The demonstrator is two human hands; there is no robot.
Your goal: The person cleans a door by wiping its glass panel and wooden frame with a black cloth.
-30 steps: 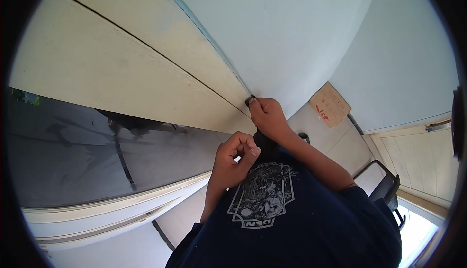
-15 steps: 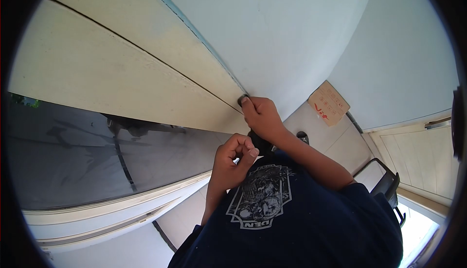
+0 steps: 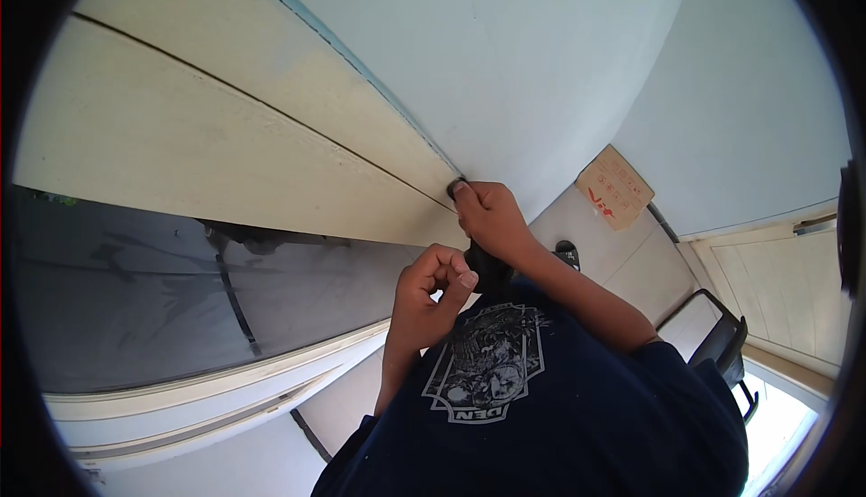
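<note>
My right hand [image 3: 496, 219] is closed on a small dark rounded object [image 3: 456, 188]. It presses this object near the edge where the cream panel [image 3: 207, 127] meets the pale blue wall [image 3: 505, 64]; the fingers hide most of it. Lower and to the left, my left hand [image 3: 428, 297] is held before my chest with its fingers curled and the thumb close to the fingertips. Anything inside that pinch is too small or hidden to make out. A dark seam runs lengthwise along the cream panel.
A cardboard box [image 3: 615, 188] with red writing stands on the tiled floor against the wall. On the right are a black chair [image 3: 719, 344] and a cream door [image 3: 780, 289]. A dark glossy surface [image 3: 135, 299] lies below the panel at left, beside a white ledge [image 3: 216, 387].
The view has shifted slightly. Both hands keep nearly the same pose, the right one still gripping the dark object at the panel's edge.
</note>
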